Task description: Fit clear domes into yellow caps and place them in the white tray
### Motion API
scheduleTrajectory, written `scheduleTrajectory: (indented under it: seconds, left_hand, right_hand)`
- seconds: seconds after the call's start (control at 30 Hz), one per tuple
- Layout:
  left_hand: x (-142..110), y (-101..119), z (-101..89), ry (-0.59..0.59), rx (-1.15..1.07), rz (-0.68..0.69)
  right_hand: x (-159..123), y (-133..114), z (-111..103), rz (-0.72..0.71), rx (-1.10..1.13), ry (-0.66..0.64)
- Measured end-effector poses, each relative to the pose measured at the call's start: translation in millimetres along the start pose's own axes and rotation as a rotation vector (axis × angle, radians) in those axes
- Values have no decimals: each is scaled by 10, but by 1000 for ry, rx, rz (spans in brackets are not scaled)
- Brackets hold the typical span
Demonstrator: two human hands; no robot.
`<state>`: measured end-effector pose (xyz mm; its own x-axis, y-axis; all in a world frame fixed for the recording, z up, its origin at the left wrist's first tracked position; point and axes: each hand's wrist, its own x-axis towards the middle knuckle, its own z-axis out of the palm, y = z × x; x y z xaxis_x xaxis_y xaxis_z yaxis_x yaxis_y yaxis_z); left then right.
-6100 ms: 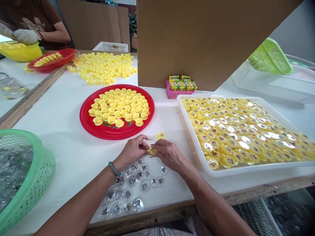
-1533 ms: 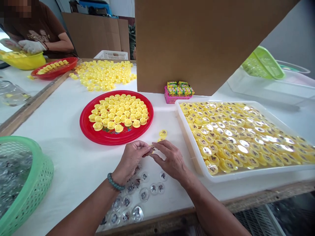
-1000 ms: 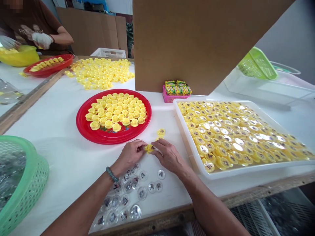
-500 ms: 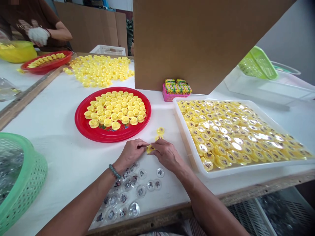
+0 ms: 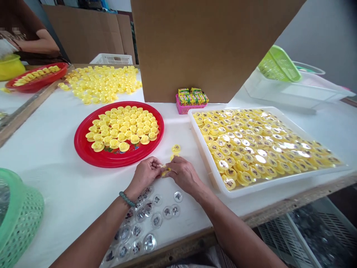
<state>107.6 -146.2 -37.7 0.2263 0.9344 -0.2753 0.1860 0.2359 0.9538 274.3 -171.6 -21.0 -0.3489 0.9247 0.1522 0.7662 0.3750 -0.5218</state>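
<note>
My left hand (image 5: 145, 172) and my right hand (image 5: 184, 175) meet over the white table, fingertips pinched together on one small round yellow plastic piece (image 5: 165, 172). Fingers cover most of it. Just beyond my right hand lie two yellow pieces with clear picture covers (image 5: 176, 148), the nearer one partly hidden. Clear round caps with small printed pictures (image 5: 156, 220) are scattered below and between my forearms. Ahead to the left, a red tray (image 5: 83, 152) carries many plain yellow pieces (image 5: 124, 124).
To the right stands a white tray (image 5: 208, 163) full of covered yellow pieces. Behind it are a pink basket of small packets (image 5: 192, 108) and a cardboard panel (image 5: 189, 48). A green basket (image 5: 28, 216) sits at left. Across the table, a co-worker's arm (image 5: 39, 44) shows.
The view has shifted slightly, bringing the green basket further out of frame. Both hands still pinch the yellow piece, with its angle between the fingers slightly altered. The co-worker's gloved hand moved toward the left edge.
</note>
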Motion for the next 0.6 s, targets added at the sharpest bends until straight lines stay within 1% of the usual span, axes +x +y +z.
scheduleTrajectory:
  seconds: [0.13, 0.2, 0.27, 0.3, 0.37, 0.43, 0.47, 0.53, 0.6]
  left_hand:
    - [-12, -39, 43, 38, 34, 15]
    - [-24, -44, 48, 32, 41, 27]
    - [-31, 8, 12, 30, 87, 47]
    - [-26, 63, -24, 48, 145, 70]
    - [16, 217, -130, 146, 342, 151]
    - [113, 386, -260, 279, 599, 282]
    - [181, 458, -323, 327, 722, 350]
    - [339, 554, -428, 363, 928, 451]
    - [494, 583, -490, 320, 1081, 486]
  right_hand:
    - [-28, -32, 0, -25, -64, 39]
    - [-30, -22, 16, -48, -96, 45]
    - [-23, -1, 35, -48, -124, 58]
    - [-18, 10, 43, -39, -132, 70]
    - [-10, 26, 51, -13, -135, 97]
    - [-10, 24, 48, 6, -123, 128]
    - [-12, 15, 44, 7, -116, 146]
    - [-17, -11, 39, -22, -109, 161]
    - [-18, -33, 40, -65, -127, 138]
